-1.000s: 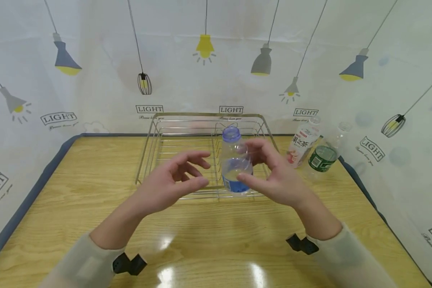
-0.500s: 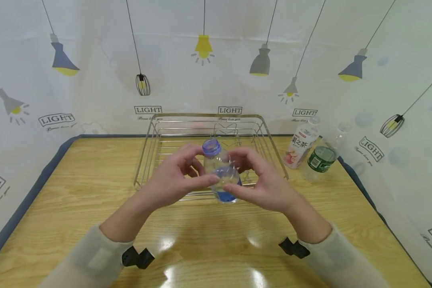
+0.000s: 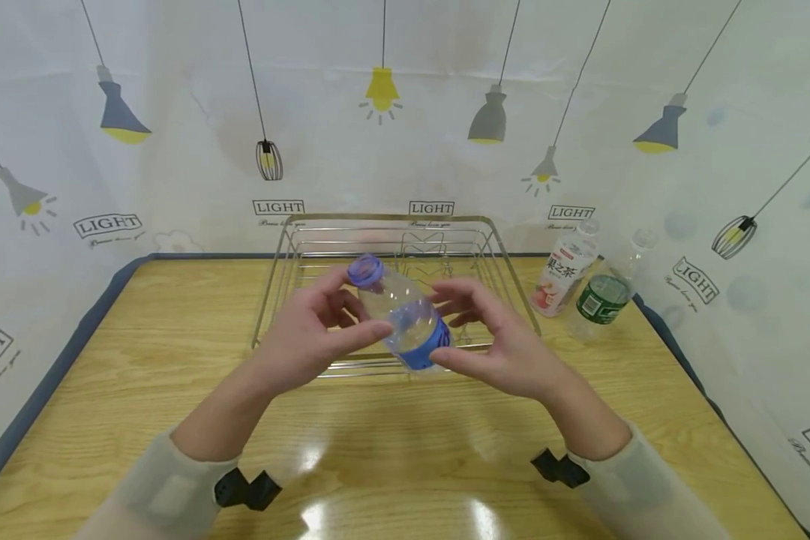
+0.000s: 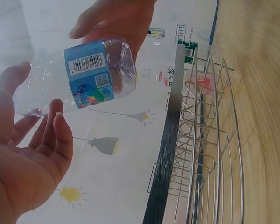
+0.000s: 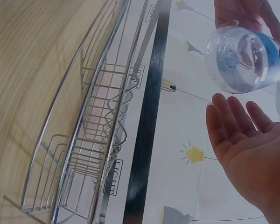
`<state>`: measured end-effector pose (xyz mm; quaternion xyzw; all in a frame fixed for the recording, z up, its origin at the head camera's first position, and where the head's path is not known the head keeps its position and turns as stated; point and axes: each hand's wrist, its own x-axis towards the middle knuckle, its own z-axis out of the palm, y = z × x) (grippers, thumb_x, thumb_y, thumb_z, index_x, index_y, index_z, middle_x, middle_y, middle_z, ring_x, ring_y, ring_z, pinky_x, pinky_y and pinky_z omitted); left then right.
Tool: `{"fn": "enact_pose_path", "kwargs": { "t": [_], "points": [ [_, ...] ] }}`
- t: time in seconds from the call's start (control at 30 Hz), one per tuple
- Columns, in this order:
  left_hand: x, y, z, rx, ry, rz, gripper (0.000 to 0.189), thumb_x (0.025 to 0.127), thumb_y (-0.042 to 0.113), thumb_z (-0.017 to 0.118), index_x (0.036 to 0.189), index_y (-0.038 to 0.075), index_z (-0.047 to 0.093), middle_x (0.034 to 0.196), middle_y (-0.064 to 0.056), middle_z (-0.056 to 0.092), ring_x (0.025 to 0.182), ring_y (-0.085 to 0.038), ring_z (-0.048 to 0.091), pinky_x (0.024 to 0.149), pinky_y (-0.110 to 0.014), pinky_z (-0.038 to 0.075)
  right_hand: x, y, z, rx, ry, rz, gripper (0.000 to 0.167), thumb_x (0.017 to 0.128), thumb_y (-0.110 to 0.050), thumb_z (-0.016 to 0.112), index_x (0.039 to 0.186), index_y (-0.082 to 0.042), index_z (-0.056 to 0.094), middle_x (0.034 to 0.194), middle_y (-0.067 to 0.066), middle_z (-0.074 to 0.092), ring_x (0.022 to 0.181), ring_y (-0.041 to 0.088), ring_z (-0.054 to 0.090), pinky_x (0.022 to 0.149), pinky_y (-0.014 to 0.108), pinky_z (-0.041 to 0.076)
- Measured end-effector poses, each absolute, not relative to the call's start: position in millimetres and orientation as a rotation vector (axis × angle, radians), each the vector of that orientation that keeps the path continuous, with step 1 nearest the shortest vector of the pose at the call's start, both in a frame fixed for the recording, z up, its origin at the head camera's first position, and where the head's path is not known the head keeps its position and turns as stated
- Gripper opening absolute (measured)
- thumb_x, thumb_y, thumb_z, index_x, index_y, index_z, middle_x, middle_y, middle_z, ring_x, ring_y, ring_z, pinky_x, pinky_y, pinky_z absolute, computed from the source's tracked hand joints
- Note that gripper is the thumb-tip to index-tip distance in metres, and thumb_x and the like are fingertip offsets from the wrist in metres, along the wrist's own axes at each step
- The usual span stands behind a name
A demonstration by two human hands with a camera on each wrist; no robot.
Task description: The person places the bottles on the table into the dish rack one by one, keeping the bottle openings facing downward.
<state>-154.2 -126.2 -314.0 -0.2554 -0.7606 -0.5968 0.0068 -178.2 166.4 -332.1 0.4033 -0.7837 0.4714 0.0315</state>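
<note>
A clear plastic bottle [image 3: 398, 315] with a blue label and a purple, capless neck tilts to the left above the wire basket. My left hand [image 3: 310, 334] holds it near the neck, thumb on the near side and fingers behind. The bottle's base points toward my right hand [image 3: 506, 349], whose fingers are spread and relaxed beside the label end. In the left wrist view the bottle's label [image 4: 89, 72] shows a barcode. From the right wrist view, the bottle's base [image 5: 228, 60] appears apart from the right fingers [image 5: 228, 119].
A metal wire basket [image 3: 270, 300] stands on the wooden table [image 3: 405, 450] behind the hands. Two more bottles stand to its right: one with a white and pink label [image 3: 562, 274], one with a green label [image 3: 602, 300]. A lamp-printed cloth [image 3: 337, 105] surrounds the table.
The bottle has passed from my right hand to my left, moving leftward and tipping with its neck to the left. My right fingers have loosened from it.
</note>
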Motion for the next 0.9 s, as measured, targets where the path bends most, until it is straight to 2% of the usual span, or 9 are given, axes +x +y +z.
{"fn": "enact_pose_path", "kwargs": {
  "t": [0.17, 0.23, 0.4, 0.63, 0.9],
  "points": [
    [-154, -133, -314, -0.778, -2.311, -1.996, 0.051, 0.097, 0.004, 0.082, 0.144, 0.007, 0.062, 0.128, -0.009, 0.067, 0.094, -0.023, 0.071, 0.076, -0.031, 0.064, -177, 171, -336, 1.206, -2.453, 1.437, 0.078, 0.091, -0.006, 0.088, 0.158, -0.011, 0.049, 0.15, 0.011, 0.063, 0.129, 0.024, 0.065, 0.107, 0.04, 0.059],
    [-154, -135, -314, -0.778, -2.282, -2.037, 0.052, 0.097, 0.001, 0.08, 0.145, 0.005, 0.061, 0.13, -0.009, 0.066, 0.096, -0.022, 0.071, 0.08, -0.03, 0.065, -176, 172, -336, 1.189, -2.47, 1.432, 0.079, 0.09, -0.006, 0.088, 0.158, -0.011, 0.048, 0.152, 0.01, 0.062, 0.128, 0.023, 0.064, 0.107, 0.038, 0.058],
    [-154, -138, -317, -0.792, -2.234, -2.095, 0.053, 0.098, -0.003, 0.077, 0.146, 0.0, 0.057, 0.13, -0.008, 0.065, 0.099, -0.02, 0.072, 0.083, -0.028, 0.065, -176, 173, -337, 1.167, -2.491, 1.432, 0.08, 0.09, -0.007, 0.089, 0.159, -0.01, 0.047, 0.153, 0.012, 0.06, 0.124, 0.022, 0.065, 0.106, 0.034, 0.058],
    [-154, -139, -318, -0.783, -2.234, -2.131, 0.056, 0.097, -0.004, 0.077, 0.148, 0.002, 0.055, 0.13, -0.009, 0.064, 0.1, -0.019, 0.073, 0.085, -0.03, 0.066, -175, 172, -335, 1.16, -2.5, 1.423, 0.08, 0.09, -0.008, 0.089, 0.158, -0.01, 0.049, 0.14, 0.008, 0.064, 0.119, 0.02, 0.062, 0.104, 0.032, 0.057],
    [-154, -139, -321, -0.77, -2.247, -2.108, 0.06, 0.096, -0.006, 0.077, 0.15, -0.001, 0.052, 0.132, -0.007, 0.064, 0.102, -0.018, 0.073, 0.086, -0.03, 0.066, -174, 171, -337, 1.137, -2.501, 1.414, 0.074, 0.092, -0.007, 0.088, 0.156, -0.011, 0.05, 0.142, 0.008, 0.064, 0.116, 0.019, 0.064, 0.101, 0.033, 0.058]
  ]
}}
